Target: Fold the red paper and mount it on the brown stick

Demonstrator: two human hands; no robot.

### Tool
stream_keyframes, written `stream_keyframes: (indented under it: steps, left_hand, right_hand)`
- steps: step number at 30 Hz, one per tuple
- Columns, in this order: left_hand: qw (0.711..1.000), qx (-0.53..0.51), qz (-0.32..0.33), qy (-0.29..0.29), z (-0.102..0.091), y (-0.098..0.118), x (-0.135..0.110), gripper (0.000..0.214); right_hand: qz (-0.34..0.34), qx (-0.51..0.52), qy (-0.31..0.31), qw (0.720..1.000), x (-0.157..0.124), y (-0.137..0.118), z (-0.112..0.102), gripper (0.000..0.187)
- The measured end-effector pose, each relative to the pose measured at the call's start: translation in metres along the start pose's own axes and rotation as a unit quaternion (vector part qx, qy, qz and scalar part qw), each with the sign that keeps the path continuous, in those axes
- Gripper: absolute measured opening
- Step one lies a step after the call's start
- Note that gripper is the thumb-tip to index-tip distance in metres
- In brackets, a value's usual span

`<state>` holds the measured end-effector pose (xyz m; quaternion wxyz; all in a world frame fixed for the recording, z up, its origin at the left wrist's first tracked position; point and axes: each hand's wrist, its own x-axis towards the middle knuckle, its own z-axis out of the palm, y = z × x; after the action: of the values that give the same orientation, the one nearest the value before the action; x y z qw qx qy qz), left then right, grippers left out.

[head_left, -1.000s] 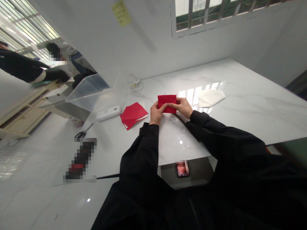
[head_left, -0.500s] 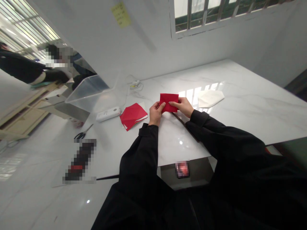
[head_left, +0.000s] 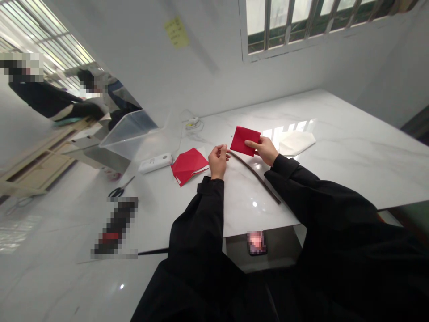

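The right hand [head_left: 267,150] is pinching a folded piece of red paper [head_left: 244,141] at its right side, the thumb lying across the top, above the middle of the white marble tabletop [head_left: 351,154]; the left hand [head_left: 218,162] is staying open with its fingers loosely curled, holding nothing, just beside the paper's left edge; a thin dark strip [head_left: 256,177] is lying on the tabletop just below both hands; a second folded red paper [head_left: 189,166] is sitting left of the left hand; a white folded paper [head_left: 296,143] is lying to the right of the right hand; a white power strip [head_left: 156,163] and a clear plastic bin [head_left: 129,136] are sitting toward the tabletop's left edge; a pair of scissors [head_left: 119,191] is lying beyond that edge; a co-worker [head_left: 50,100] is standing further off at upper left.
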<state>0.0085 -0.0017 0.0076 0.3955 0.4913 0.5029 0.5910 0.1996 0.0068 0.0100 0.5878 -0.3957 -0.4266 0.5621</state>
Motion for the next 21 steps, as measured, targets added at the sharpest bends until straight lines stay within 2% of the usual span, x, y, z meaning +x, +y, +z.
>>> stream_keyframes:
  steps: [3, 6, 9, 11, 13, 15, 17, 19, 21]
  left_hand:
    - [0.993, 0.108, 0.047, 0.028, -0.004, -0.004, -0.002, 0.024]
    - [0.976, 0.207, 0.055, 0.030, -0.001, -0.004, -0.007, 0.027]
    - [0.950, 0.309, 0.032, 0.021, 0.012, 0.001, -0.011, 0.045]
    - [0.923, 0.383, 0.037, -0.007, 0.022, 0.006, -0.012, 0.061]
    - [0.902, 0.430, 0.042, -0.018, 0.029, 0.010, -0.011, 0.064]
    - [0.899, 0.435, 0.033, -0.032, 0.029, 0.013, -0.009, 0.057]
    - [0.916, 0.398, 0.028, -0.036, 0.021, 0.013, -0.005, 0.053]
    - [0.951, 0.305, 0.008, -0.049, 0.010, 0.012, -0.001, 0.048]
    - [0.982, 0.170, -0.007, -0.083, -0.003, 0.013, 0.002, 0.048]
  right_hand:
    - [0.028, 0.028, 0.041, 0.998, 0.003, -0.004, -0.012, 0.030]
    - [0.047, 0.045, 0.048, 0.997, 0.003, -0.005, -0.021, 0.026]
    - [0.068, 0.056, 0.005, 0.996, 0.001, -0.005, -0.025, 0.025]
    - [0.075, 0.062, -0.030, 0.995, -0.001, -0.005, -0.025, 0.026]
    - [0.071, 0.076, -0.049, 0.993, -0.001, -0.005, -0.026, 0.028]
    - [0.074, 0.092, -0.051, 0.992, 0.000, -0.004, -0.028, 0.031]
    - [0.082, 0.106, -0.061, 0.989, 0.001, -0.002, -0.030, 0.035]
    - [0.081, 0.110, -0.093, 0.986, 0.002, -0.001, -0.031, 0.037]
    - [0.083, 0.115, -0.124, 0.982, 0.002, -0.001, -0.031, 0.041]
